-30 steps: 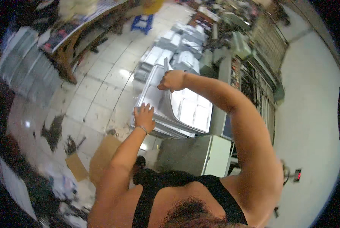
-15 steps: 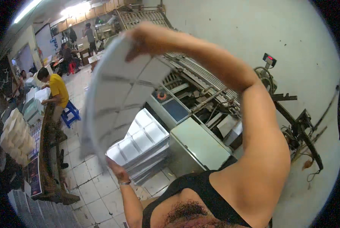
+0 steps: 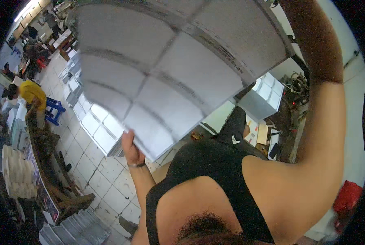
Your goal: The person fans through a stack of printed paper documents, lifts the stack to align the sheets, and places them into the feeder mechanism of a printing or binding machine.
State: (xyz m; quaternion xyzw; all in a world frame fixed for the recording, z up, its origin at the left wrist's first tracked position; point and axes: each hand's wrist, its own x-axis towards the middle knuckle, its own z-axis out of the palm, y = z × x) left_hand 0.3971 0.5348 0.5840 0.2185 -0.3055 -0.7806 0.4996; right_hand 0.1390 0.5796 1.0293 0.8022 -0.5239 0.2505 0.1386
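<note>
A large white paper sheet (image 3: 174,90), printed in a grid of pale panels with dark bands, spans the upper middle in front of me. Whether it is one sheet or several together, I cannot tell. My left hand (image 3: 133,151) grips its near-left corner region, thumb on the upper face and fingers partly hidden. My right arm reaches up along the right side of the sheet and leaves the picture at the top, so that hand is out of sight. Beyond the left hand, a stack of similar sheets (image 3: 106,130) rests low on the tiled floor.
Another stack of sheets (image 3: 264,98) stands at the right beside machinery. A person in a yellow shirt (image 3: 32,93) works at the left, near a blue stool (image 3: 55,110). Grey stacked sheets (image 3: 74,228) lie at lower left, and a red cloth (image 3: 347,198) hangs at right.
The sheet has swung from a curved, upright pose at the left to a flatter spread across the view. My right hand has moved right and out of the picture; my view has turned.
</note>
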